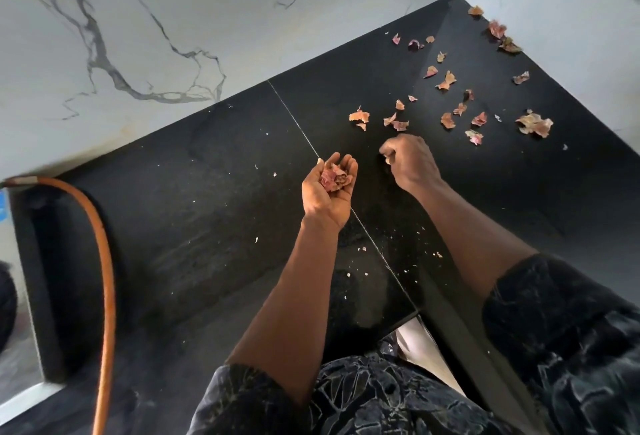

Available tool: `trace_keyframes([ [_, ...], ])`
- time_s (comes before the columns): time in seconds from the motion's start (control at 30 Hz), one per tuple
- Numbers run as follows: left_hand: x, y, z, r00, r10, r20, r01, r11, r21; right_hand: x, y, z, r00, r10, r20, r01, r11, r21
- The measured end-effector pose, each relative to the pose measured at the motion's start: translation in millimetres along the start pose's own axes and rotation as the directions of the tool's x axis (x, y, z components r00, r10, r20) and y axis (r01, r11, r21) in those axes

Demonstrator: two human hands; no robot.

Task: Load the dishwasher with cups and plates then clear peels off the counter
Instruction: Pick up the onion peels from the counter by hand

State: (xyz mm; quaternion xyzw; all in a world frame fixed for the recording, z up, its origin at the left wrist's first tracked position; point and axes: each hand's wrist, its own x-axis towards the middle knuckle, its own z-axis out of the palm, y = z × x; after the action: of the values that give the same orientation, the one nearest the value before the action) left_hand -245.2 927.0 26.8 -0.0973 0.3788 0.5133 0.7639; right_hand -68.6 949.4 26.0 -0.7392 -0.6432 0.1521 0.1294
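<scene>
1. The left hand [329,188] is cupped palm-up above the tabletop [194,212], holding a small wad of pinkish peels [333,178] in its curled fingers
2. The right hand [408,162] sits palm-down just beside it, fingers drawn narrow into a pinch at the tabletop; whether a scrap is between the fingertips I cannot tell
3. The loose peels [450,112] lie beyond the hands and off to the right, strewn in a band that runs away toward the far right corner, where the last bits [498,30] rest against the wall [554,36]
4. The nearest scraps [396,122] are just past the right knuckles, so the right hand is plainly the nearer one; the left is further off and serves best as the catcher
5. The band's long axis slants from near-centre to far-right, so I judge that picking should work outward along it, nearest bits first, with the corner needing the longest reach
6. Only tiny pale flecks [363,249] lie near the body, between the forearms
7. Many peels are left on the tabletop, so this step looks well short of done
</scene>
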Motion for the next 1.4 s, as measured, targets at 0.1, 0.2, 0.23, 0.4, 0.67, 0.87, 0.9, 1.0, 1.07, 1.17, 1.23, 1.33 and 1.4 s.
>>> trace_keyframes([
  [0.1,-0.5,-1.1,2.0,1.0,-0.001,0.011,0.001,1.0,0.007,2.0,11.9,-4.7,0.996,0.072,-0.047,-0.068,0.994,0.089],
  [0.2,-0.9,1.4,-0.1,1.0,0.007,0.015,-0.007,1.0,-0.004,5.0,19.0,-9.8,0.999,0.044,-0.004,-0.044,0.997,0.057],
  [0.23,-0.7,2.1,-0.5,1.0,0.007,0.015,-0.007,1.0,-0.007,6.0,18.8,-10.9,0.999,-0.002,0.037,0.0,1.0,0.03],
  [0.4,-0.7,-2.7,1.6,1.0,-0.002,0.002,0.002,1.0,0.006,3.5,15.1,-17.7,0.961,-0.234,0.147,0.26,0.946,-0.194],
  [0.67,-4.2,-4.1,5.3,1.0,-0.009,0.017,0.008,1.0,0.025,-8.8,17.1,-16.7,0.959,-0.268,0.096,0.283,0.933,-0.22],
  [0.87,-2.4,-6.4,5.7,1.0,-0.016,0.018,0.015,0.999,0.042,-5.6,24.6,-23.2,0.998,0.027,-0.055,-0.022,0.996,0.087],
  [0.9,-1.6,-7.3,5.4,1.0,-0.019,0.018,0.018,0.999,0.046,-6.6,18.5,-27.2,0.999,-0.013,-0.046,0.019,0.988,0.152],
  [1.0,1.4,-12.5,4.5,1.0,-0.027,0.007,0.027,0.998,0.063,-19.5,-12.8,-38.5,0.951,-0.306,0.043,0.284,0.919,0.275],
  [1.07,3.2,-16.6,5.9,1.0,-0.03,-0.006,0.03,0.995,0.091,-26.1,-23.7,-37.8,0.908,-0.405,0.104,0.375,0.899,0.224],
  [1.17,1.8,-19.4,6.0,0.999,-0.045,-0.004,0.045,0.998,0.052,-11.0,-15.0,-35.8,0.939,-0.339,0.051,0.329,0.933,0.146],
  [1.23,1.1,-18.3,4.3,0.999,-0.052,-0.001,0.052,0.998,0.041,11.3,-3.3,-36.9,0.984,-0.167,-0.056,0.173,0.977,0.122],
  [1.33,-2.3,-16.4,2.0,0.999,-0.045,0.005,0.044,0.997,0.059,37.9,12.5,-34.4,0.999,0.012,-0.045,-0.013,1.0,-0.013],
  [1.4,-3.7,-15.1,2.7,0.999,-0.039,0.01,0.038,0.997,0.066,38.7,18.8,-29.9,0.999,-0.005,0.045,0.009,0.997,-0.073],
])
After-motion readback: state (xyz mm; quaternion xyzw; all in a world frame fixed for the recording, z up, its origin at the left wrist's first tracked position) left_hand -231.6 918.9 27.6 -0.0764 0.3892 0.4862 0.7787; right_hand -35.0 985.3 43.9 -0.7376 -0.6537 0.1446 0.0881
